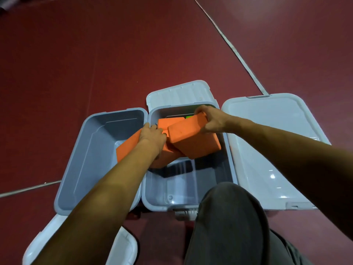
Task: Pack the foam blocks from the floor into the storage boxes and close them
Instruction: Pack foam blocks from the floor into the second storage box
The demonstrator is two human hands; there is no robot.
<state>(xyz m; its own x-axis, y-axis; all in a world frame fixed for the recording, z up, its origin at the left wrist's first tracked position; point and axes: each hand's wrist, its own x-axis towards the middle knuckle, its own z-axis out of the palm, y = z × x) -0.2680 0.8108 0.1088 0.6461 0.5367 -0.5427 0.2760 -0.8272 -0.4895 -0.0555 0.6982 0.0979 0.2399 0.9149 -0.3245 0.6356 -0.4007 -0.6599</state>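
- Orange foam, matt and dense-looking with squared edges, fills both my hands. My right hand [209,119] grips the far end of the upper orange foam block [193,138], fingers curled over its top edge.
- My left hand [152,135] curls round the lower orange foam block [127,148], which slants across the rim between two boxes, its near end over the left one.
- Both blocks hang tilted over the middle pale grey plastic storage box [177,188] at my 12 o'clock. Neither lies flat yet.
- At that box's far end sit a third orange foam block [169,122] and a sliver of a green foam block [189,117].
- I judge this to be the packing step, part way through. The next move calls for laying both blocks down flat beside those two and squaring them to the walls, so that the lid can shut.
- The left grey plastic storage box [91,153], at 10 o'clock, is smooth-walled with rounded corners.
- Glossy pale plastic lids lie open on the dark red floor [95,54]: the right-hand lid [277,150] at 2 o'clock, the far lid [179,92] behind the middle box, and the near lid [124,247] at 7 o'clock.
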